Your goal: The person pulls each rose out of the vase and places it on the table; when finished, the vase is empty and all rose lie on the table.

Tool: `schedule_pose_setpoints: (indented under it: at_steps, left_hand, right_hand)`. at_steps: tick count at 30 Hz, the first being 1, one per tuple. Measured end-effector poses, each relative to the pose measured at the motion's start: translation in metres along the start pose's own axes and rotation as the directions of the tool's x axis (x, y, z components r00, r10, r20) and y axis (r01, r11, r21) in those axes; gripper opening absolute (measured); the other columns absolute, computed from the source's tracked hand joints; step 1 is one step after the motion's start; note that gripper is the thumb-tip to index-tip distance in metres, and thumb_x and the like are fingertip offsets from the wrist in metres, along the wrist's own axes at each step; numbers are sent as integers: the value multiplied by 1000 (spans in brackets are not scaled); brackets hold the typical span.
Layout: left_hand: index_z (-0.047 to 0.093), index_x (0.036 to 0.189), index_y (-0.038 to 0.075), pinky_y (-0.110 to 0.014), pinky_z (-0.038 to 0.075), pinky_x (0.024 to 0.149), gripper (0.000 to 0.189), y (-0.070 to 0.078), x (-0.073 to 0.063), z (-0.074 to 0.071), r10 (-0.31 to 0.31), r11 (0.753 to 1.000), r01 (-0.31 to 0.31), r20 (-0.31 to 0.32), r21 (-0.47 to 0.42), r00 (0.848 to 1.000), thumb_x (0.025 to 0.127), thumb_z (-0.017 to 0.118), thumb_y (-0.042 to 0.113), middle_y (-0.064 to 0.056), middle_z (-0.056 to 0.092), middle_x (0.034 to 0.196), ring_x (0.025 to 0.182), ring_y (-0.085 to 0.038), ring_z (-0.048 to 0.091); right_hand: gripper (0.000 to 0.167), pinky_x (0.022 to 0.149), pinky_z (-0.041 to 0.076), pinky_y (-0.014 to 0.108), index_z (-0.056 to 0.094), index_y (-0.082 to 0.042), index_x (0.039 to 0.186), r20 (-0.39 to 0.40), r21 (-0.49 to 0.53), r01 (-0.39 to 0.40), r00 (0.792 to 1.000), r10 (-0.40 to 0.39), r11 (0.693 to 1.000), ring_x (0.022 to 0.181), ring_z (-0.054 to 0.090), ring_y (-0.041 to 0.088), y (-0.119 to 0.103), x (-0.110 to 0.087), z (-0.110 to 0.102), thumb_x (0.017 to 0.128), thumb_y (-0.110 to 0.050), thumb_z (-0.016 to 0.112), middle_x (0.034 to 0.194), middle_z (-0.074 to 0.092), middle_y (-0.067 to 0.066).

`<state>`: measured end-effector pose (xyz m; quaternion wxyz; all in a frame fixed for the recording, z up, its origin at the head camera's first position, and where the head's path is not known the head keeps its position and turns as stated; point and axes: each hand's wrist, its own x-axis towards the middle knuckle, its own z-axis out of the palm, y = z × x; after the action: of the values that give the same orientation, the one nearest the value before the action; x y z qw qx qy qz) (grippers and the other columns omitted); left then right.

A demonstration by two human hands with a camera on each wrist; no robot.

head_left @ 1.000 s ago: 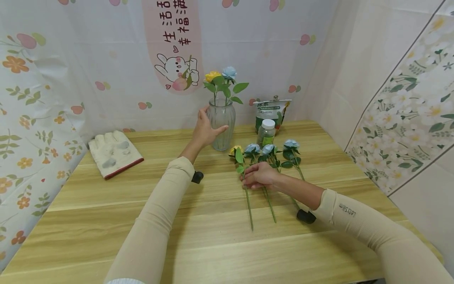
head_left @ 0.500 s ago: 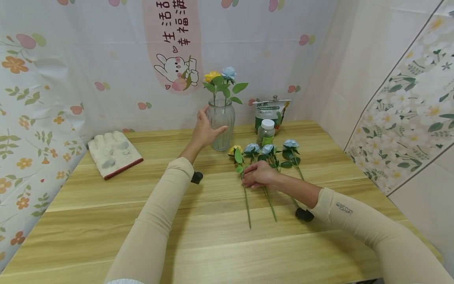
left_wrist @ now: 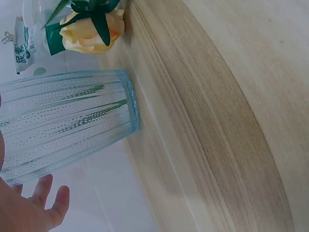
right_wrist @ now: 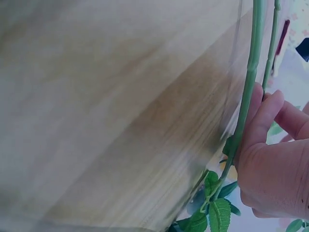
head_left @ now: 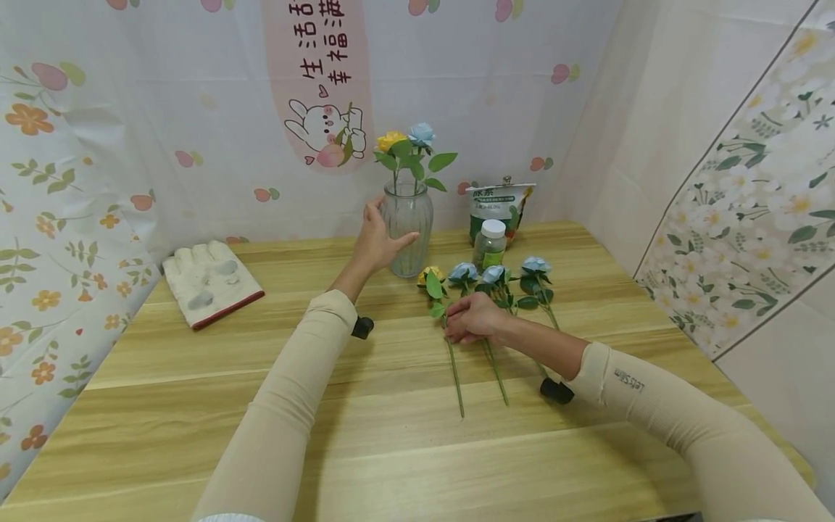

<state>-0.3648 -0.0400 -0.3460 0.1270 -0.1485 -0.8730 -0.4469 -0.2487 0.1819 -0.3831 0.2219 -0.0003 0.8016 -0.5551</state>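
My left hand [head_left: 378,243] holds the ribbed clear glass vase [head_left: 412,232], its thumb across the front and its fingers at the far side. Upright in this vase stand a yellow rose [head_left: 391,139] and a light blue rose [head_left: 421,134]; the left wrist view shows their stem ends through the glass [left_wrist: 72,125]. With thumb and fingertips, my right hand [head_left: 479,319] pinches the stem of another yellow rose [head_left: 429,274], just below its leaves. Three blue roses [head_left: 463,272] lie to its right, one stem passing under the right hand and partly hidden.
Behind the loose blue roses stand a white-capped jar [head_left: 489,246] and a clipped green-and-white pouch [head_left: 499,203]. A pale work glove [head_left: 212,283] with a red hem lies at the left of the wooden table [head_left: 404,464]. Patterned cloth hangs behind.
The right hand has shifted slightly away from me, and the pinched yellow rose has moved a little up and left with it. The left hand and vase look unchanged.
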Motion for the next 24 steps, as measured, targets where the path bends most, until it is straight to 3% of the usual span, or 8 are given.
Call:
schedule_pose_setpoints:
  at_steps: [8,14,24]
  left_hand:
    - [9,153,9,-49,36,109,101,2,-1,-1,-16,1000,16,5,25,1000,86,76,44,-20,20,158,142,-38,33]
    - [9,152,10,-51,38,107,101,4,-2,-4,-26,1000,26,18,18,999,85,78,43,-20,22,157,139,-40,36]
    - [10,154,11,-54,36,107,102,11,5,-8,-16,1000,16,-5,15,1000,85,77,45,-17,26,157,140,-38,34]
  right_hand:
    - [44,54,55,25,56,11,126,-12,-17,10,1000,-10,1000,64,69,13,-2,2,0,85,7,70,109,69,19]
    - [41,62,58,32,58,10,129,1,-86,43,999,-43,995,77,73,20,-7,-7,-11,89,3,67,116,69,21]
    - [36,60,57,30,60,9,127,-68,-106,64,995,-72,992,81,74,24,-13,-11,-28,94,-6,66,113,70,20]
